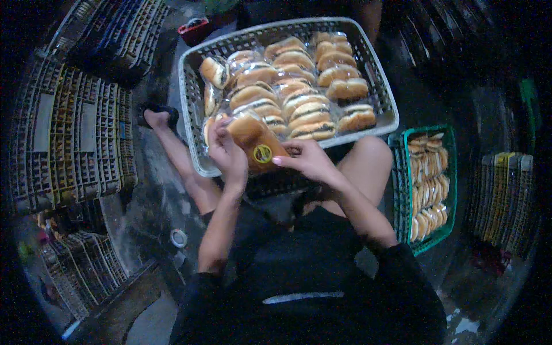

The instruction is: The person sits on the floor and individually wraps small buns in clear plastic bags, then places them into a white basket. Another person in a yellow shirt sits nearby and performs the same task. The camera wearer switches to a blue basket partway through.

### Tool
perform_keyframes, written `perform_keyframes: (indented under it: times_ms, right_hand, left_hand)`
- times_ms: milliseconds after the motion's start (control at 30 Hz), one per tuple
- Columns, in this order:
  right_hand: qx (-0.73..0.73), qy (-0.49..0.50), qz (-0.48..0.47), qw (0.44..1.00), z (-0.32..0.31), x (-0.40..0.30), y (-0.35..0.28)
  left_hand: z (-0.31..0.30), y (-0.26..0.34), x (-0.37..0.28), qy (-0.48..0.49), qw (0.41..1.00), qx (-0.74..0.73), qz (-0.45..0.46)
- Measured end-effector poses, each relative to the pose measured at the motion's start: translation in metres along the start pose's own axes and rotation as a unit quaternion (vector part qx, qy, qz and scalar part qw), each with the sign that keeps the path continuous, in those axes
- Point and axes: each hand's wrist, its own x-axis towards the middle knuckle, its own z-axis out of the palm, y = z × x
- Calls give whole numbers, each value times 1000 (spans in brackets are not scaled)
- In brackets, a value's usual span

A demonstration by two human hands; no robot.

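Note:
A bread bun in clear wrap, with a round yellow and black sticker [262, 153], is held between my two hands. My left hand [228, 153] grips its upper left end. At the lower right end, my right hand [304, 160] has its thumb beside the sticker. Both are over the near edge of a pale-rimmed plastic crate [391, 101]. Inside that crate lie rows of wrapped filled buns [308, 108], most standing on edge, with one wrapped bun [214, 71] tilted in the far left corner.
A green plastic crate [453, 189] of buns stands at my right. Stacked crates [77, 138] rise on the left, with more stacks [500, 198] at the far right. A roll of tape [178, 237] lies on the floor. Past the crate sits a red object [193, 29].

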Motion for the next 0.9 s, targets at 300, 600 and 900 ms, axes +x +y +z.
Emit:
perform_keyframes:
  times_ms: [300, 600, 900]
  right_hand:
    - [-385, 68, -158, 907, 3, 104, -6]
    - [-637, 84, -276, 715, -5, 101, 7]
    - [49, 151, -71, 985, 13, -54, 18]
  left_hand:
    - [-5, -74, 21, -611, 718, 321, -89]
    - [-24, -68, 3, -499, 819, 229, -170]
    - [-28, 32, -72, -157, 846, -390, -328]
